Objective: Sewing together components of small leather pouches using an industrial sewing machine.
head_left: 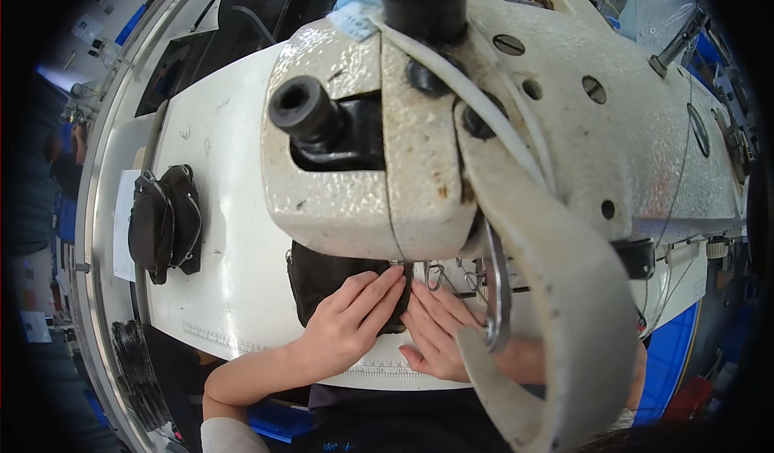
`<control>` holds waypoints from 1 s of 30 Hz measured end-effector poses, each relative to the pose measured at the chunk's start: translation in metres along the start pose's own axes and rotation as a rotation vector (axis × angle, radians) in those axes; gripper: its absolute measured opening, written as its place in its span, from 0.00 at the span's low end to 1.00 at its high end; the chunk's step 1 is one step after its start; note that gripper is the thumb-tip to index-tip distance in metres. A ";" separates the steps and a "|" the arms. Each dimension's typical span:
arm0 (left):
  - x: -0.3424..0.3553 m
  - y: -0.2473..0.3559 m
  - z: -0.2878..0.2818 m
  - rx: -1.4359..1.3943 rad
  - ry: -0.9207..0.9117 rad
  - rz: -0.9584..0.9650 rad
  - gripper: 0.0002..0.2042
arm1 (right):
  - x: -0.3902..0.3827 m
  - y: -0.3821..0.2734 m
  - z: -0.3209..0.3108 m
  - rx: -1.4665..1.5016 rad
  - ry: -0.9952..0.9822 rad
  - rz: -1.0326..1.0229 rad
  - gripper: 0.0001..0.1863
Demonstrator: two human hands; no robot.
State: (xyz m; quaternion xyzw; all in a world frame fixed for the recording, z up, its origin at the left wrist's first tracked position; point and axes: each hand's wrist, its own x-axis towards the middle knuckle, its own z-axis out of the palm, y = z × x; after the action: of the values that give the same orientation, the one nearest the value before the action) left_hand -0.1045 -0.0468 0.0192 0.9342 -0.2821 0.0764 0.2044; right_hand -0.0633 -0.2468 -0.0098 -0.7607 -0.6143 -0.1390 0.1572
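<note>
A black fabric pouch (318, 279) lies under the head of an off-white sewing machine (330, 211). On its right part rests my left hand (347, 320), fingers stretched out close together, the tips just below the machine head. My right hand (435, 336) lies flat along the pouch's right edge, fingers extended beside the wire thread guides (435, 275). Both hands look open and press on the cloth or bed rather than wrap round anything. The machine head hides the pouch's far part, and the needle cannot be made out. A curved pale arm (572, 292) partly covers my right forearm.
Two black zippered pouches (165, 223) are stacked on the white table (230, 171) at left, by a white paper (125, 219). A ruler scale (234, 338) runs along the near table edge. A metal lever (496, 292) hangs right of my hands. Blue cloth (355, 8) sits atop the machine.
</note>
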 end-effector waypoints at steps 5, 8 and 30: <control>-0.013 -0.010 0.015 -0.101 -0.109 -0.049 0.26 | -0.002 -0.004 -0.001 0.053 -0.078 0.027 0.19; -0.010 -0.008 0.015 -0.024 -0.088 -0.025 0.25 | 0.000 -0.003 -0.001 0.022 -0.052 0.028 0.18; 0.027 -0.031 0.028 0.024 0.114 0.013 0.18 | 0.015 0.023 -0.006 0.107 0.061 0.269 0.08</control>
State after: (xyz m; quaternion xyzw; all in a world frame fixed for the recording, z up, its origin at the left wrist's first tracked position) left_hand -0.0640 -0.0479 -0.0096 0.9289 -0.2753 0.1340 0.2084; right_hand -0.0378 -0.2408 0.0000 -0.8222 -0.5081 -0.1068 0.2331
